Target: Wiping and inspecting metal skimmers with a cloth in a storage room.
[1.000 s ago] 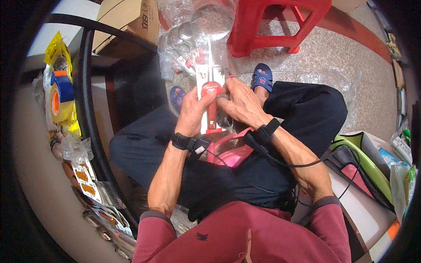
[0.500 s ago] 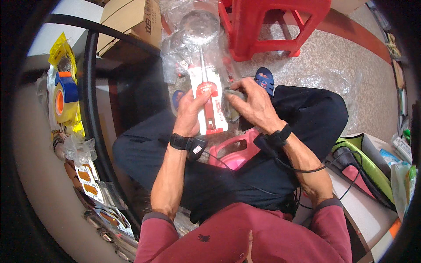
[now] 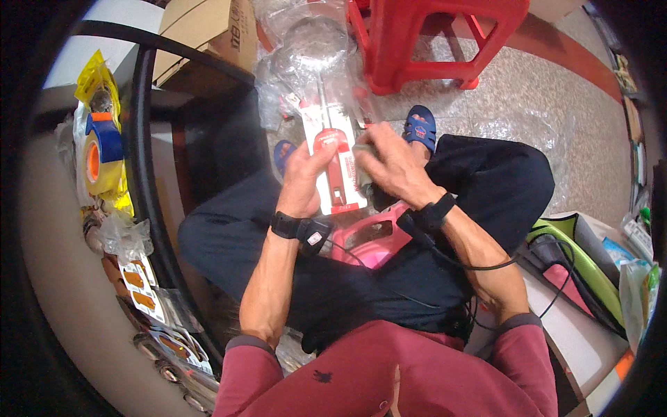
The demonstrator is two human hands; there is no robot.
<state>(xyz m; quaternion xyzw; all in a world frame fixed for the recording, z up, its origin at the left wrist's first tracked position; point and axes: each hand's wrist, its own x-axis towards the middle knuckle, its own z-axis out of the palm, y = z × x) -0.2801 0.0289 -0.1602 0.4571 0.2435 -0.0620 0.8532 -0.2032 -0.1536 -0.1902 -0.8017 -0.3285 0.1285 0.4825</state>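
My left hand (image 3: 300, 179) is closed on a red-handled kitchen utensil (image 3: 335, 167) mounted on a white and red card, thumb pressed on the handle. Its thin metal shaft points away from me to a round metal head (image 3: 314, 45), which lies among clear plastic film; whether it is a ladle or a skimmer I cannot tell. Beside the card's right edge, my right hand (image 3: 396, 163) is bent and somewhat blurred. Between its thumb and fingers is a crumpled grey-green rag-like thing (image 3: 363, 153), partly hidden. Each wrist wears a black strap.
A red plastic stool (image 3: 427, 73) stands beyond my hands, a pink plastic seat (image 3: 372, 243) between my legs. On the left are a black metal frame (image 3: 144, 139), a cardboard box (image 3: 233, 35), a blue tape dispenser (image 3: 105, 149) and packaged goods. At right lies a lime-green bag (image 3: 587, 267).
My right hand has shifted slightly, its fingers now blurred and more curled by the card. The utensil and its card have moved a little to the right with my left hand.
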